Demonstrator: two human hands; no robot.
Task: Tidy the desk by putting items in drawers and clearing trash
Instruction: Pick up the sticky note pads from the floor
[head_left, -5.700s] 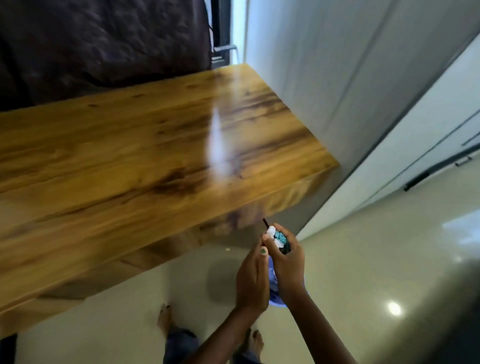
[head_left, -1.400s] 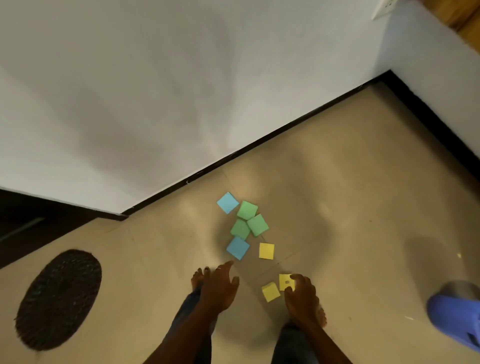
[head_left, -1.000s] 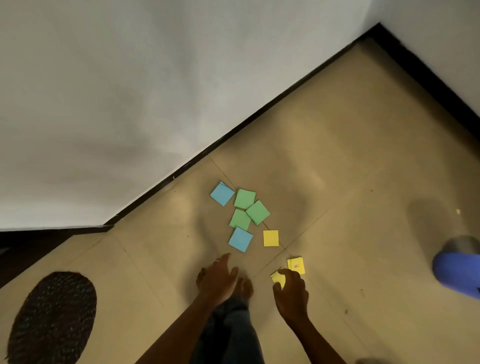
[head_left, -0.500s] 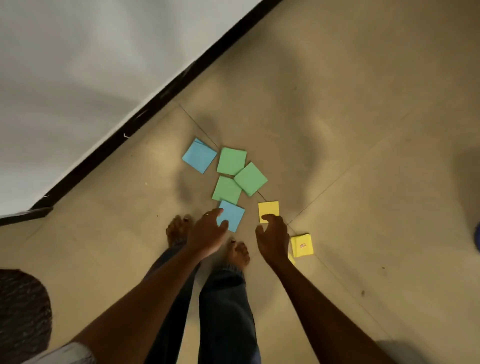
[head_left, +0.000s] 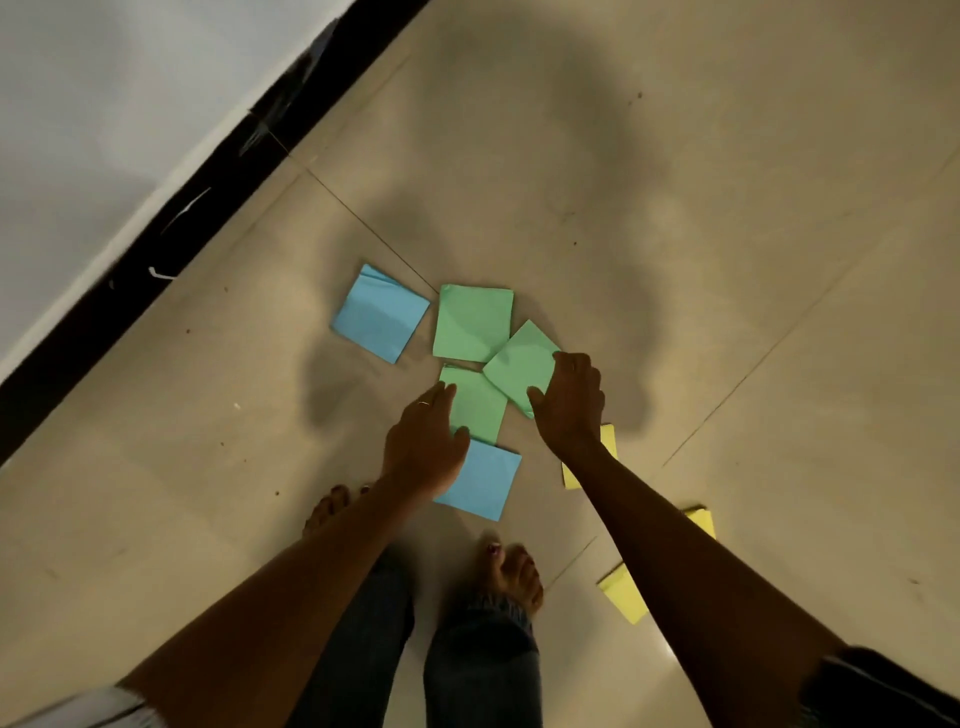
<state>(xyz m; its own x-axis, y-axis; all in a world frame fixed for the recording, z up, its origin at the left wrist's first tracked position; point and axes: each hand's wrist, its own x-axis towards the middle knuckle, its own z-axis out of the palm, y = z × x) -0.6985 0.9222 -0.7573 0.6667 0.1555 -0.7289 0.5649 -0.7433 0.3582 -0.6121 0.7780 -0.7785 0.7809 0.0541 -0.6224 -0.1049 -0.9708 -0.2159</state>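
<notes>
Both hands, left (head_left: 423, 447) and right (head_left: 569, 402), lie flat-fingered on green notes (head_left: 475, 408).

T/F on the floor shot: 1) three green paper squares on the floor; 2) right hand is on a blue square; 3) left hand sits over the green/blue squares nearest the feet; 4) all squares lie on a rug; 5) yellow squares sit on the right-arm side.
1) True. Three green squares: top, right, lower.
2) False. The right hand rests on the right green square, thumb and fingers at its edges.
3) True. The left hand lies over the lower green square and the near blue square.
4) False. They lie on the bare tiled floor; no rug in view.
5) True. Yellow squares lie beside and partly under the right arm.
</notes>
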